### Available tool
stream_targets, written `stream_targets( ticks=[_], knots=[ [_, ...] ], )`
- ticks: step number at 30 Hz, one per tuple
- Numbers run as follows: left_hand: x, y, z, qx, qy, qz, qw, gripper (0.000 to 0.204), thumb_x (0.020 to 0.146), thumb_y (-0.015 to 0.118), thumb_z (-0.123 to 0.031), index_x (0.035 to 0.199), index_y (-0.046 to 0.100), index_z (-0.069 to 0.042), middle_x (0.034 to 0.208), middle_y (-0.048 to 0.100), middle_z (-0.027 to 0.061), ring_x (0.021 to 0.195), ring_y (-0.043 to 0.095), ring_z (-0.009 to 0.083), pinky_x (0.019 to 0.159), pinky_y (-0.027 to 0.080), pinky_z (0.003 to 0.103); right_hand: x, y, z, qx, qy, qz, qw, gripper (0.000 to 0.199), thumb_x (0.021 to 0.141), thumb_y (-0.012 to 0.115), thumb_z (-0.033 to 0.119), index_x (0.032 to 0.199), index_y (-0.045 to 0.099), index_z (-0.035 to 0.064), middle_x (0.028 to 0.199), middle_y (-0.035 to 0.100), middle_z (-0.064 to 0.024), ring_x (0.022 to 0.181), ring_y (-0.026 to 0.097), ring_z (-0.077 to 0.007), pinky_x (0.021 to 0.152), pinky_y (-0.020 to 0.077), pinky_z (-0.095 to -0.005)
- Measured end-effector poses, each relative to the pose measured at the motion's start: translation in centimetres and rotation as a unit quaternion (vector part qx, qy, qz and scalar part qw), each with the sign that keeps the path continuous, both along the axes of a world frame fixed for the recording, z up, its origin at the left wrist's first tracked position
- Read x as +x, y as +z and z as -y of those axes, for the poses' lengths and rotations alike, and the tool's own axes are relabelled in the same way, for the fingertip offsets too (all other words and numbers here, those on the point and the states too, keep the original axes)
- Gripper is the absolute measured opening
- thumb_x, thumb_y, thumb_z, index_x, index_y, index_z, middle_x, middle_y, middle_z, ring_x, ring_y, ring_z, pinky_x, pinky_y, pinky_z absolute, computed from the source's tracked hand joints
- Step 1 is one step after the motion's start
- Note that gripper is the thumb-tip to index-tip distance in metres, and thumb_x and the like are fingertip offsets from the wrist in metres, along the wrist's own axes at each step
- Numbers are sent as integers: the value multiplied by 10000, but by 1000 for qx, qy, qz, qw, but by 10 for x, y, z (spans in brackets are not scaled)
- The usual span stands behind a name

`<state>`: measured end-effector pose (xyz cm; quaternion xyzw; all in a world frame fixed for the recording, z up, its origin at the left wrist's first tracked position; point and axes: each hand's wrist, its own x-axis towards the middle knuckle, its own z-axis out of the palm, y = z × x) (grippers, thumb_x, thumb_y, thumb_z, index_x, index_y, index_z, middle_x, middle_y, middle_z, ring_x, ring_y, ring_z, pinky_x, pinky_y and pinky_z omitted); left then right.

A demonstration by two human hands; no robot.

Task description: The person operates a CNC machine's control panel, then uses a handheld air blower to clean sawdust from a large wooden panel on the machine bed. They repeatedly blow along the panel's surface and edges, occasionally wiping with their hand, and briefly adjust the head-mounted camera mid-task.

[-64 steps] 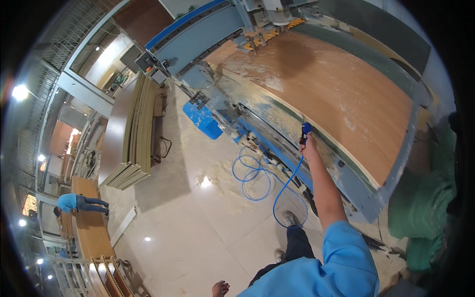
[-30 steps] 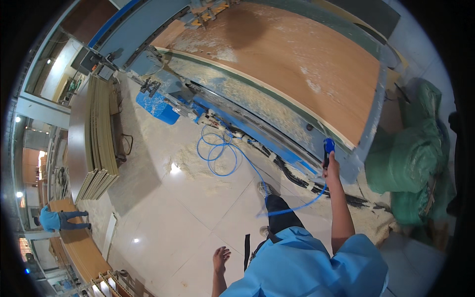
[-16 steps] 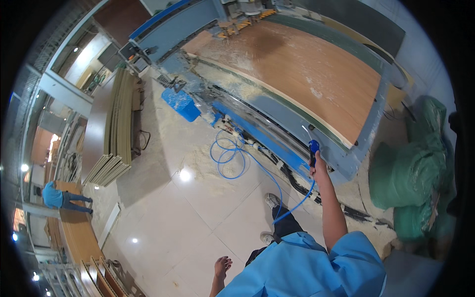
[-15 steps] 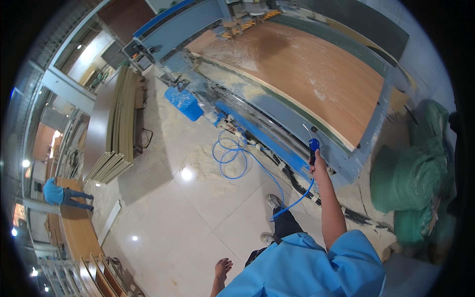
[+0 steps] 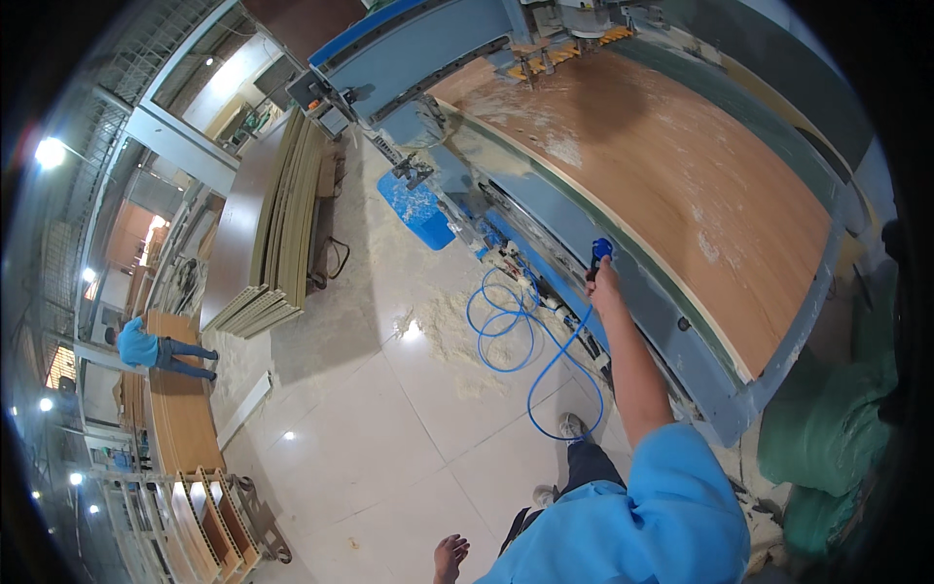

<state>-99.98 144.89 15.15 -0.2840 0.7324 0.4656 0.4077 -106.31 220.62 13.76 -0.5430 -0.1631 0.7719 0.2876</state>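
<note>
My right hand (image 5: 604, 282) is closed round a blue air blow gun (image 5: 600, 249), with the arm stretched out over the near edge of a large flatbed cutting machine (image 5: 671, 307). A thin blue air hose (image 5: 529, 394) runs from the gun, hangs in a loop and lies coiled beside the machine. On the bed rests a wide wood-grain board (image 5: 671, 185), streaked with pale dust. Low in the view, my left hand (image 5: 450, 557) hangs at my side, fingers loosely bent and apart, holding nothing.
A blue bin (image 5: 416, 211) stands by the machine's side, near sawdust (image 5: 452, 336) on the tiles. Stacked panels (image 5: 255, 229) lean at the left. Farther off, a person (image 5: 139, 346) in a blue shirt stands by boards. Green sacks (image 5: 827, 428) lie at the right.
My right hand has moved the blow gun farther along the machine's edge, toward the gantry. The view has shifted, and the hose now hangs in a wider loop.
</note>
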Motion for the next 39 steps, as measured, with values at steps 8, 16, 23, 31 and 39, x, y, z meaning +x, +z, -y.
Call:
stream_targets(
  ticks=[8,16,23,31,39],
  knots=[
    [-17,29,-89,30,-28,-46,998,387,1032,563,-301,1277,570,-2,1130,700,140,978,703,225,811,552,319,-130,4,-55,-28,30,-26,999,567,1039,392,623,873,552,105,652,580,-31,403,345,-117,422,304,-304],
    [-8,12,-84,5,-27,45,999,387,1028,514,-219,1315,536,38,1161,679,175,996,691,239,842,558,342,-129,43,-62,-46,-176,-84,980,600,1054,371,595,873,493,36,680,568,-67,420,357,-158,464,313,-347],
    [-58,-30,-64,31,-116,44,992,430,1036,463,-231,1356,508,54,1236,650,235,1117,665,329,953,555,412,13,40,-16,-30,-251,-94,963,645,1034,340,663,789,536,100,646,553,-12,420,348,-134,461,315,-338],
    [-130,-31,-115,75,-167,0,983,345,1008,538,-244,1266,577,-17,1047,689,129,875,699,227,709,555,318,238,34,67,-42,-469,-84,878,666,1023,350,678,760,525,91,627,521,-29,426,350,-154,462,302,-334],
    [-171,-42,-97,103,-244,-19,964,325,998,556,-261,1237,602,-44,1033,701,104,856,698,193,730,547,308,333,76,160,23,-508,-30,860,646,1040,328,648,817,519,73,669,523,-45,432,360,-164,448,322,-340]
  ],
)
